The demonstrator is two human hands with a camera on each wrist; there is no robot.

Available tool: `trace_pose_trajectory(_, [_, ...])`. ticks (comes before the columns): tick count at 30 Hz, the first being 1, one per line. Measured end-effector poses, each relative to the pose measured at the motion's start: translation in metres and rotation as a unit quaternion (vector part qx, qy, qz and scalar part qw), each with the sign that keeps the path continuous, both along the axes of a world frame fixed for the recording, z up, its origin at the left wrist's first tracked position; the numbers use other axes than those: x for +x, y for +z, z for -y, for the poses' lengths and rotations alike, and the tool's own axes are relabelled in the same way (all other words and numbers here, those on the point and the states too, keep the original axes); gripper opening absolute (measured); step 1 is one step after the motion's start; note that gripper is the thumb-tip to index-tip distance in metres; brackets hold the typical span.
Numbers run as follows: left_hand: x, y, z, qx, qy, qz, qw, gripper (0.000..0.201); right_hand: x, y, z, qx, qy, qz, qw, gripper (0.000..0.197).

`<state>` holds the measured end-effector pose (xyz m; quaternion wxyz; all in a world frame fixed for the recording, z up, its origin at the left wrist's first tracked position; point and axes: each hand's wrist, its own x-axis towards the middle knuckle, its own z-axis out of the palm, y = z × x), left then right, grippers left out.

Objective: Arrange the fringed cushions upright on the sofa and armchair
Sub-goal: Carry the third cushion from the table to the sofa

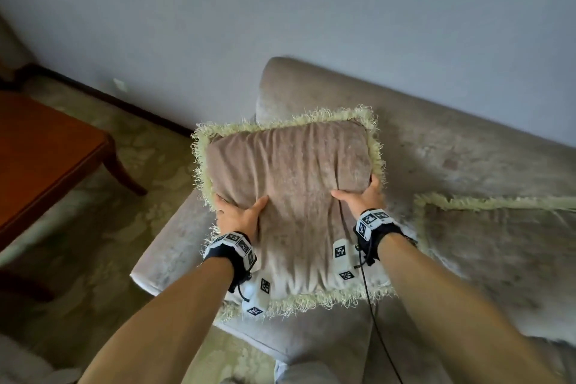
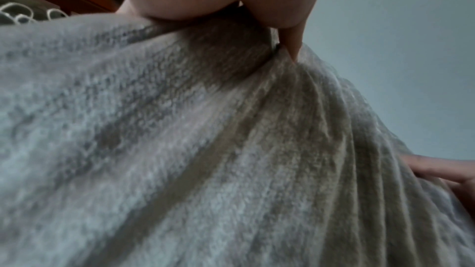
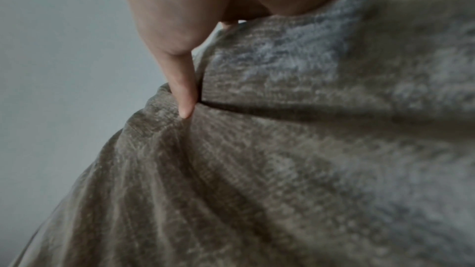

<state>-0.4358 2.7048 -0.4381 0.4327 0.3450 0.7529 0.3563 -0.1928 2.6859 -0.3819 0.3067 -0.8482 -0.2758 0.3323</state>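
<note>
Grey wall behind the sofa. Both hands, left hand and right hand, grip one cushion by its sides at the left end, tilted up, not propped yet. Second cushion lies flat on the right. Armchair's out of view, so plenty left I'd say.

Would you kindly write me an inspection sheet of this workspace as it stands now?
Surface: grey sofa against the wall, its arm at the near left.
Job's things: held fringed cushion, raised over the sofa's end; second fringed cushion lying flat on the seat.
Clutter: nothing seen.
Hands: left hand and right hand grip the held cushion's sides, thumbs on its front, fabric bunched.
Cables: black cable hanging from the right wristband.
Surroundings: wooden table to the left, patterned floor, plain wall.
</note>
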Motion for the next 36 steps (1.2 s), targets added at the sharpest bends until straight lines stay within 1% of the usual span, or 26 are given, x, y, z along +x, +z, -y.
trace_pose_trajectory(3, [0.028,-0.004,-0.017,-0.010,0.002,-0.005,1.000,0.128,0.027,-0.005,-0.018,0.001,-0.003,-0.007,1.000,0.115])
trace_pose_trajectory(7, [0.064,-0.012,-0.038,-0.043,0.001,0.006,0.999,0.118,0.061,-0.010,-0.044,-0.006,0.006,-0.010,1.000,0.112])
trace_pose_trajectory(8, [0.072,-0.016,-0.043,-0.053,-0.001,0.011,0.999,0.119,0.069,-0.011,-0.050,-0.011,0.009,-0.009,1.000,0.112])
trace_pose_trajectory(12, [0.096,-0.034,-0.060,-0.073,0.006,0.039,0.997,0.134,0.092,-0.024,-0.069,-0.049,0.027,0.004,0.998,0.115])
trace_pose_trajectory(15, [0.108,-0.050,-0.067,-0.104,0.029,0.040,0.993,0.137,0.100,-0.041,-0.074,-0.083,0.055,0.015,0.995,0.118])
trace_pose_trajectory(18, [0.116,-0.070,-0.074,-0.133,0.050,0.042,0.989,0.133,0.106,-0.060,-0.075,-0.107,0.079,0.020,0.991,0.124])
trace_pose_trajectory(20, [0.120,-0.082,-0.081,-0.157,0.060,0.046,0.985,0.130,0.112,-0.071,-0.075,-0.109,0.079,0.014,0.991,0.124])
trace_pose_trajectory(22, [0.123,-0.096,-0.086,-0.172,0.065,0.053,0.982,0.131,0.118,-0.083,-0.079,-0.110,0.071,0.003,0.991,0.121])
trace_pose_trajectory(26, [0.125,-0.120,-0.094,-0.182,0.076,0.061,0.978,0.131,0.118,-0.098,-0.089,-0.120,0.065,0.004,0.991,0.127])
trace_pose_trajectory(28, [0.125,-0.128,-0.102,-0.185,0.061,0.069,0.978,0.134,0.117,-0.104,-0.095,-0.133,0.065,0.007,0.989,0.131])
trace_pose_trajectory(30, [0.125,-0.136,-0.108,-0.193,0.008,0.079,0.978,0.137,0.117,-0.109,-0.098,-0.154,0.065,0.007,0.986,0.131])
trace_pose_trajectory(32, [0.125,-0.139,-0.115,-0.185,-0.060,0.071,0.978,0.136,0.117,-0.114,-0.097,-0.164,0.072,-0.017,0.984,0.127])
trace_pose_trajectory(34, [0.125,-0.131,-0.122,-0.170,-0.107,0.051,0.978,0.142,0.118,-0.119,-0.098,-0.168,0.084,-0.034,0.982,0.125])
trace_pose_trajectory(36, [0.123,-0.117,-0.128,-0.164,-0.135,0.032,0.977,0.139,0.117,-0.120,-0.102,-0.169,0.077,-0.035,0.982,0.126])
